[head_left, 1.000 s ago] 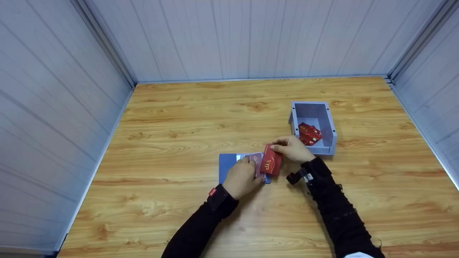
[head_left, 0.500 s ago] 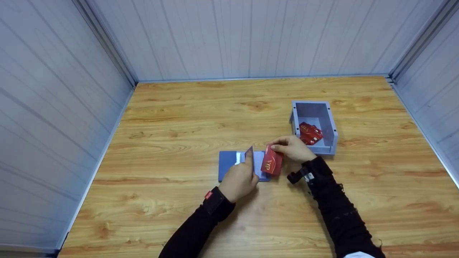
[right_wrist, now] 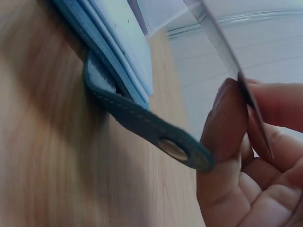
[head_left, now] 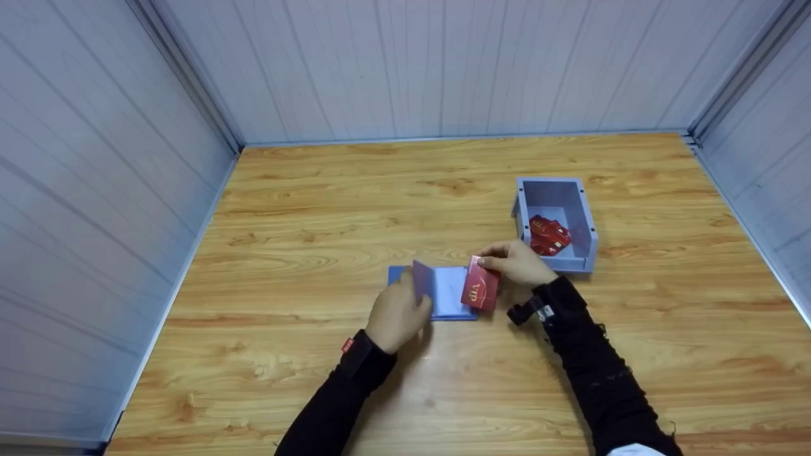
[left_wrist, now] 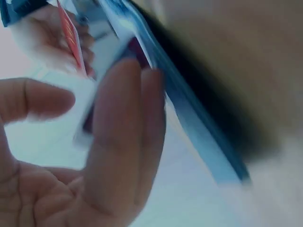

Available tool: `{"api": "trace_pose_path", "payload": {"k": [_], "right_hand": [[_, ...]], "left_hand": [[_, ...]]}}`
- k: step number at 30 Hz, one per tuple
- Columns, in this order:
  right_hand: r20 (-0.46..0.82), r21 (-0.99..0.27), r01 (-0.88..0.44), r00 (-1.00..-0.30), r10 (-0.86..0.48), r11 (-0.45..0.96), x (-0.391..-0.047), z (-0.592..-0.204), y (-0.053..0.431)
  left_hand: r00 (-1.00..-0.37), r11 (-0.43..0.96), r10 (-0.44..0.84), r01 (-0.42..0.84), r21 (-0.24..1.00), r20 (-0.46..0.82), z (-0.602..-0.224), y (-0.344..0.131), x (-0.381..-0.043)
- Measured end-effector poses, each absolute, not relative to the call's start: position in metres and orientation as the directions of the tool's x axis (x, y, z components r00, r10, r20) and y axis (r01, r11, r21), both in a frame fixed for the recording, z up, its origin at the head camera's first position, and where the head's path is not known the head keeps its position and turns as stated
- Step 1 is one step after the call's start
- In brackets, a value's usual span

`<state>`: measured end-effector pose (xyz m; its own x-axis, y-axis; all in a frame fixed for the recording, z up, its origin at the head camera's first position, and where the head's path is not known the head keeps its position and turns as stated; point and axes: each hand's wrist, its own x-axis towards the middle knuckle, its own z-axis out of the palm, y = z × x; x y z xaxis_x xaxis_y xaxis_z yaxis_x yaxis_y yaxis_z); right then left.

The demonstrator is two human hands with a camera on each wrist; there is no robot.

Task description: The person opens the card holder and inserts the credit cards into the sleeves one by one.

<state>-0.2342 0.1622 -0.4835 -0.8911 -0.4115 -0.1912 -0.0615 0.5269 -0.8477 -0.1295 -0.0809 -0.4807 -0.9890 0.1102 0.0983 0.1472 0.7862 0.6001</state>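
Observation:
A blue card holder lies spread on the wooden table, its clear sleeves showing on the right. My left hand is over its left half, straight fingers pushing against a raised sleeve page that holds a card. In the left wrist view the thumb stands apart from those fingers. Between thumb and fingers, my right hand pinches a red VIP card, which overlaps the holder's right edge in the head view. The right wrist view shows the holder's snap strap sticking out beneath that hand.
A grey open-front bin stands behind the right hand, with several red cards inside. Pale panel walls enclose the table at the back and both sides.
My left hand has moved left, swinging the sleeve page with its card up and over from right to left. My right hand has stayed in place with the red VIP card.

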Motion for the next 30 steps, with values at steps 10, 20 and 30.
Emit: {"api": "trace_pose_path", "payload": {"k": [10, 20, 30], "right_hand": [[-0.187, -0.868, -0.062, -0.878, -0.441, 0.493, -0.233, -0.486, 0.157], [-0.173, -0.881, -0.064, -0.878, -0.446, 0.468, -0.231, -0.485, 0.153], [-0.197, -0.872, -0.036, -0.887, -0.418, 0.487, -0.232, -0.483, 0.145]], "left_hand": [[-0.980, 0.905, 0.068, 0.140, 0.402, 0.187, -0.492, -0.093, -0.138], [-0.982, 0.874, 0.078, 0.151, 0.462, 0.173, -0.487, -0.092, -0.141], [-0.978, 0.865, 0.186, 0.210, 0.455, 0.098, -0.490, -0.100, -0.142]]}}
